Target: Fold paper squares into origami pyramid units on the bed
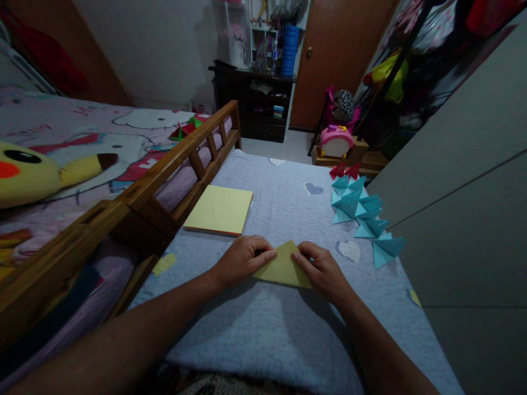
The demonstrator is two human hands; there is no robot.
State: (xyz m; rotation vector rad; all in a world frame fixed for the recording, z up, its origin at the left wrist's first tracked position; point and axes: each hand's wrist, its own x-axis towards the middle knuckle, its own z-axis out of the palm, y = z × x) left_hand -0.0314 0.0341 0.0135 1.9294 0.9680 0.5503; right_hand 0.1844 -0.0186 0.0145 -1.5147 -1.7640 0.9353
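Both hands low over a pale blue quilted cover (263, 340), working on one piece of yellow paper (284, 271); roughly triangular, point away from the wearer, long edge toward the body. Left hand (249, 257) pinches its left slope, thumb on the upper face, fingers curled and partly hidden. Right hand (323, 271) grips the right side likewise, thumb near the peak; neither hand spread wide. Paper sits between the two, in the middle of the cover. Beyond the left hand, near but apart: a squared stack of sheets (220, 210), pale yellow on top, an orange edge showing beneath. Off to the right, well apart from the right hand, a cluster of pointed light-blue paper figures (345, 206), with red paper figures (338, 171) at its far end. Wooden rail (218, 122) borders the cover at left; past it, a yellow plush toy (31, 178) on a patterned pink bedspread (78, 118)
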